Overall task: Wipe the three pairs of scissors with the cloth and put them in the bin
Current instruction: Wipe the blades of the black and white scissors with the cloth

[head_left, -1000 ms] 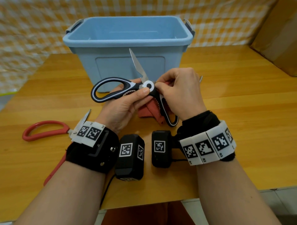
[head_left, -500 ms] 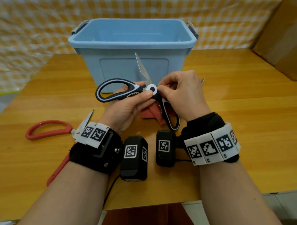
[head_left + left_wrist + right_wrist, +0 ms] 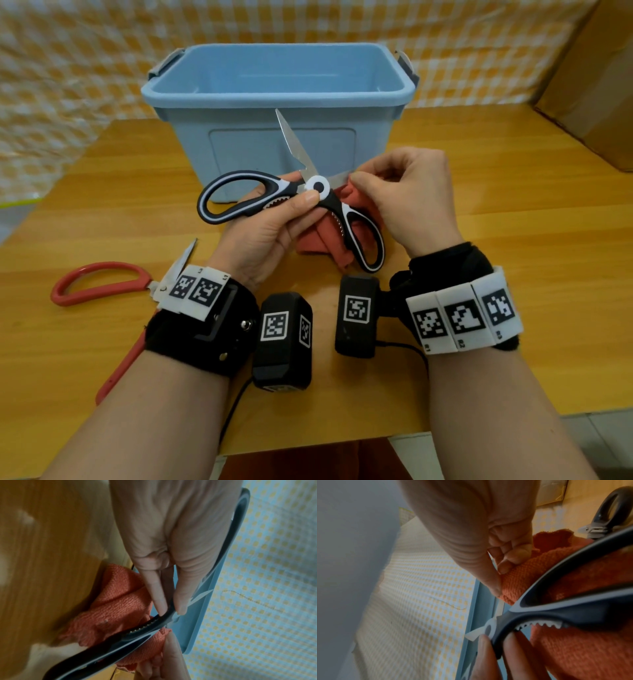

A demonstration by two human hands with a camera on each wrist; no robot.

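**A:** Where are the black-and-white scissors [image 3: 291,202] right now?

**B:** Held up over the wooden table [image 3: 479,192], just in front of the blue bin [image 3: 274,89]. They are spread wide open. One blade points up and slightly left, its tip in front of the bin's near wall. The other blade runs to the right, and only a short stretch of it shows before it goes behind the right hand [image 3: 407,195].

**A:** And the handles?

**B:** One loop reaches out to the left, nearly level. The other slants down and to the right, toward the person. So the pair makes a broad X about the white pivot.

**A:** How does the left hand [image 3: 270,233] hold them?

**B:** Thumb and fingers are curled round the left-pointing handle close to the pivot, thumb tip pressed beside the white disc.

**A:** The right hand?

**B:** Its fingers are bent and pinch the orange cloth [image 3: 325,236] against the right-pointing blade. The rest of the cloth hangs bunched under the scissors, between the two hands.

**A:** Any other scissors?

**B:** A red-handled pair [image 3: 99,281] lies flat on the table at the left, open, partly hidden under the left wrist, blade tip pointing away from the person. The right wrist view shows a grey-handled pair [image 3: 606,511] lying on the table beyond the cloth.
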